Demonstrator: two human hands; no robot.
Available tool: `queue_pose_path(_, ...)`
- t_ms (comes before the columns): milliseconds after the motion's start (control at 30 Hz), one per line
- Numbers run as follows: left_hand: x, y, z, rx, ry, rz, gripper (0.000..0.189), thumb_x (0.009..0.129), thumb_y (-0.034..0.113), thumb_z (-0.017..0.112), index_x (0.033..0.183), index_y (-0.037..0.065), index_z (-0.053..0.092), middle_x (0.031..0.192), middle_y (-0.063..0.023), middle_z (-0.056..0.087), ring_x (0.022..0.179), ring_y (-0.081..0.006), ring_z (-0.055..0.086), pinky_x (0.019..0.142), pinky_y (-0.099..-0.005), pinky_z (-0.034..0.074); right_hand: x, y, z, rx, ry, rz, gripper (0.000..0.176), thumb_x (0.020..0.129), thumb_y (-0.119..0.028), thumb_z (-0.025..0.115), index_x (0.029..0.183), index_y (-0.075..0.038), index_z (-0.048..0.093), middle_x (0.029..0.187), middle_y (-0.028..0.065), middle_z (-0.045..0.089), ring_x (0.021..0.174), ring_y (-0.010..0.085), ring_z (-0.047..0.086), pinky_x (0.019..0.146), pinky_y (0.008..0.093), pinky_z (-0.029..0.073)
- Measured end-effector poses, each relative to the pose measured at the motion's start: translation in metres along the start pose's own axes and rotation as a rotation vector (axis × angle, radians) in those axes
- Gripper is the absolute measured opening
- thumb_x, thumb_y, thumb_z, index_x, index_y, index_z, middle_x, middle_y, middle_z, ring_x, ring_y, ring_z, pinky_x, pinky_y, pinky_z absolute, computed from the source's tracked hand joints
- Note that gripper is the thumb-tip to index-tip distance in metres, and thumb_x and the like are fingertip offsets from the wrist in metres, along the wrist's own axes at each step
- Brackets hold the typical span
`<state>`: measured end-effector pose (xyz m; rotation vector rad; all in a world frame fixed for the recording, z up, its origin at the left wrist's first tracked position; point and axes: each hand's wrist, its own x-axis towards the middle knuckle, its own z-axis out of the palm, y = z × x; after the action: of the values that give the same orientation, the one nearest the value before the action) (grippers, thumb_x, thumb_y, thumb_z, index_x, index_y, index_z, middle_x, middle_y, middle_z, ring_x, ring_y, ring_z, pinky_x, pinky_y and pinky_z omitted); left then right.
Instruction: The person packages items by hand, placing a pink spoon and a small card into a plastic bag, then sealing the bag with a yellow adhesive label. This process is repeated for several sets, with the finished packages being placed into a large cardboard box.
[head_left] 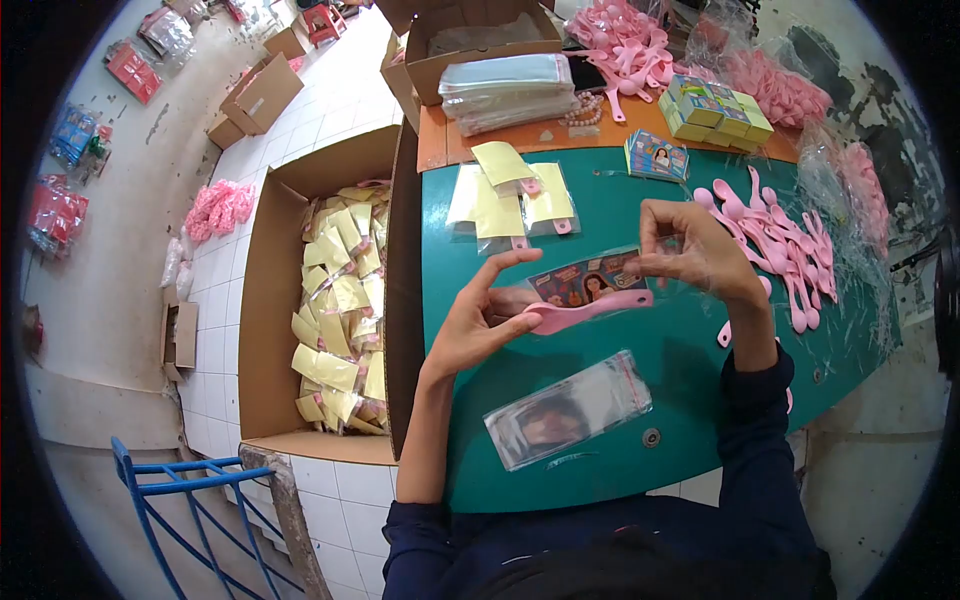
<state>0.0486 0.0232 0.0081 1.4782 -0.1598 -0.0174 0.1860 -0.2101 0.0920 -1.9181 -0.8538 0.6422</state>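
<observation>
Left hand point(492, 312) and right hand point(697, 250) grasp opposite ends of a clear bag with a dark printed card point(575, 284) and pink spoon point(588, 310), held above the green table point(680, 400), beyond a stack of empty clear bags point(568, 411).

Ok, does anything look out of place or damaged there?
Loose pink spoons are strewn unevenly, one handle poking out by the right forearm, apart from the pile. A pink bundle lies astray on the floor, and the wall at right is patchy and flaking.
</observation>
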Motion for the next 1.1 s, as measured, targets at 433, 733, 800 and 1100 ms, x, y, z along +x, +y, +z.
queue_pose_path(433, -0.037, 0.000, 0.032, 0.246, 0.415, -0.061, 0.066, 0.093, 0.015, 0.054, 0.143, 0.010, 0.012, 0.096, -0.0137, 0.062, 0.091, -0.0190, 0.063, 0.073, -0.0294, 0.053, -0.014, 0.000, 0.038, 0.022, 0.278, -0.034, 0.013, 0.076, -0.007, 0.069, 0.074, 0.000, 0.059, 0.067, 0.0031, 0.060, 0.069, 0.0069, 0.055, 0.065, 0.0258, 0.047)
queue_pose_path(733, -0.097, -0.019, 0.061, -0.399, 0.083, -0.406, 0.068, 0.099, 0.011, 0.036, 0.143, 0.019, -0.014, 0.119, -0.0247, 0.054, 0.109, -0.0291, 0.058, 0.088, -0.0361, 0.051, -0.057, 0.007, 0.111, -0.419, -0.160, -0.286, 0.029, 0.076, -0.014, 0.068, 0.099, -0.002, 0.055, 0.098, 0.0141, 0.051, 0.094, 0.0319, 0.053, 0.080, 0.0398, 0.044)
queue_pose_path(800, -0.099, -0.024, 0.059, -0.399, 0.076, -0.378, 0.068, 0.098, 0.012, 0.038, 0.145, 0.022, -0.010, 0.119, -0.0258, 0.053, 0.108, -0.0296, 0.058, 0.088, -0.0378, 0.051, -0.057, 0.012, 0.121, -0.471, -0.184, -0.278, 0.026, 0.076, -0.014, 0.068, 0.096, -0.003, 0.055, 0.096, 0.0138, 0.051, 0.092, 0.0317, 0.053, 0.077, 0.0404, 0.044)
queue_pose_path(1100, -0.098, -0.023, 0.056, -0.621, 0.205, -0.511, 0.062, 0.096, 0.008, 0.045, 0.145, 0.009, 0.009, 0.108, -0.0189, 0.062, 0.102, -0.0237, 0.061, 0.089, -0.0355, 0.050, -0.061, 0.008, 0.135, -0.759, -0.095, -0.445, 0.023, 0.071, -0.012, 0.069, 0.086, -0.004, 0.054, 0.089, 0.0098, 0.048, 0.086, 0.0267, 0.051, 0.074, 0.0373, 0.041)
